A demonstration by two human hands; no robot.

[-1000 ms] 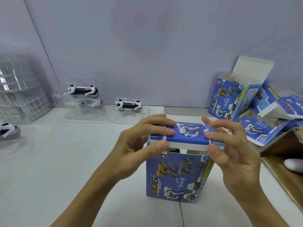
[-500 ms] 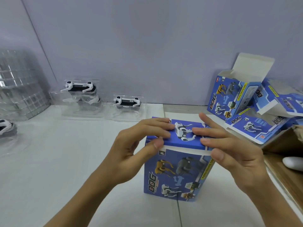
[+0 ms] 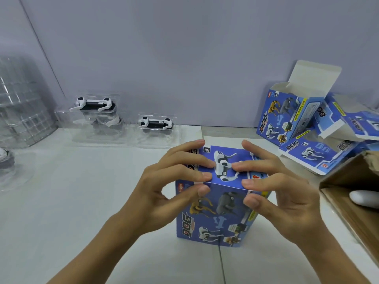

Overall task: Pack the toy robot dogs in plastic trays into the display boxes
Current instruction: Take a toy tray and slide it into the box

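Note:
A blue display box printed with robot dogs stands upright on the white table in front of me, its top lid folded down flat. My left hand has its fingers on the left of the lid and its thumb on the front face just under the top edge. My right hand mirrors it on the right side. Toy robot dogs in clear plastic trays sit at the back: a stacked pair and a single one. Whatever is inside the box is hidden.
A stack of clear trays stands far left, with another toy dog at the left edge. An open empty display box and loose boxes lie at the right. A brown carton fills the right edge.
The lid was raised with a white gap under it; both hands have pushed it down and it now lies flat on the box. The fingers have slid toward the lid's middle.

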